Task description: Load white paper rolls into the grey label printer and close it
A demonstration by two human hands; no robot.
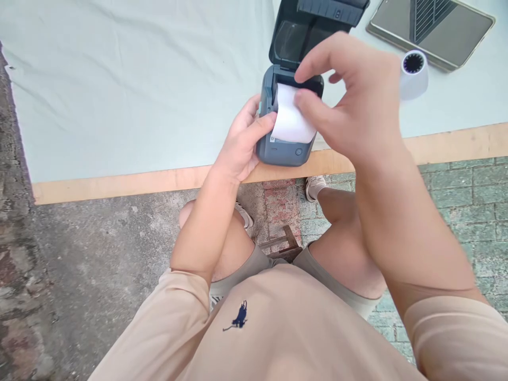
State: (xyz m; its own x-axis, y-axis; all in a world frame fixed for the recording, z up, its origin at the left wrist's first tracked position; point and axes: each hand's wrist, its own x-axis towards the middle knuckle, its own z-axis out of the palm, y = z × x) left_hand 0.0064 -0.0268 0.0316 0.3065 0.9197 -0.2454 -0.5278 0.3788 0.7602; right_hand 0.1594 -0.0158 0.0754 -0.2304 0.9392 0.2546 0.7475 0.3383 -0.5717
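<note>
A small dark grey label printer sits at the table's front edge with its hinged lid standing up. White paper comes out of its compartment and lies over the front. My left hand grips the printer's left side, its thumb resting on the paper's left edge. Over the compartment is my right hand, its thumb tip at the paper and its index finger curved near the lid hinge. A gap shows between that thumb and index finger; the other fingers are mostly hidden.
A smartphone with a reflective screen lies at the back right. Beside it stands a white rounded object with a dark toothed opening. Pale cloth covers the table, which has a wooden front edge. A wooden stool shows below.
</note>
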